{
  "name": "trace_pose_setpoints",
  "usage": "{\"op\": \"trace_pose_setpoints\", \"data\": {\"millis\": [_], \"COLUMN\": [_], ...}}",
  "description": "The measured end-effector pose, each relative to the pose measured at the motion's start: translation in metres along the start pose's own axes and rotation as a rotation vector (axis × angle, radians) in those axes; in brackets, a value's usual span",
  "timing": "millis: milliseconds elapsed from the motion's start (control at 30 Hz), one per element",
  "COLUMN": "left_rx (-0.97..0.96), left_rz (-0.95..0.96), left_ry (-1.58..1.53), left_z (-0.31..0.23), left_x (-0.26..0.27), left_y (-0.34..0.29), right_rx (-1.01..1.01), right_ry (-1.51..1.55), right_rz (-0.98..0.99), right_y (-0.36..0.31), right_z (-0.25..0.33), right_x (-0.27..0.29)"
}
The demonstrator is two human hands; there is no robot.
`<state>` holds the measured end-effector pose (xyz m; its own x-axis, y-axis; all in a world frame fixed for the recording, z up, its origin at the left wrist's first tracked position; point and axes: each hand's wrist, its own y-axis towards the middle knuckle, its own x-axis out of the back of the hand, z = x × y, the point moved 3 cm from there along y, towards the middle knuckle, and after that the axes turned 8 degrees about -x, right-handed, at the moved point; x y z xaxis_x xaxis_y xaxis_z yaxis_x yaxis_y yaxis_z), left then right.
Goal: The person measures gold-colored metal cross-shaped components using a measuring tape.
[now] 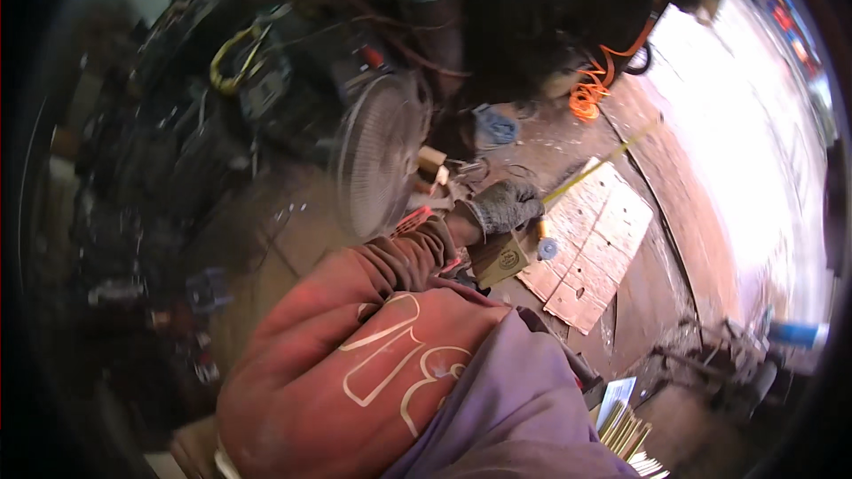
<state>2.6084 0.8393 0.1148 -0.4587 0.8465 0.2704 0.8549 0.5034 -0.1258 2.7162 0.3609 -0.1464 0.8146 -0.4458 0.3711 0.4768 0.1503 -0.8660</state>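
My left hand, in a grey knit glove and a red sleeve, is closed around one end of a long thin yellow rod or strip. It slants away to the upper right, above a perforated flat sheet of cardboard on the ground. Just below the hand is a small brown box with a round printed emblem. Beside it lies a blue-grey round piece by a short yellow part. My right hand does not show; red and purple cloth fills the lower middle.
A round-caged fan stands close to my left forearm. An orange coiled hose and a blue cloth lie farther off. At lower right are a bundle of thin yellowish rods and dark metal equipment. Dark clutter fills the left.
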Motion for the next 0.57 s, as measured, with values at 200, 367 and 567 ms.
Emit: {"op": "trace_pose_setpoints", "data": {"millis": [200,367,567], "left_rx": [0.217,0.487,0.975], "left_rz": [0.01,-0.147,-0.3], "left_ry": [0.432,0.503,0.189], "left_z": [0.057,0.127,0.137], "left_x": [0.024,-0.009,-0.077], "left_y": [-0.119,-0.265,-0.437], "right_rx": [0.423,0.063,0.109], "right_ry": [-0.259,0.109,-0.116], "right_rz": [0.099,0.194,0.334], "right_y": [0.065,0.078,0.085], "right_z": [0.086,0.17,0.223], "right_x": [0.04,0.06,0.02]}}
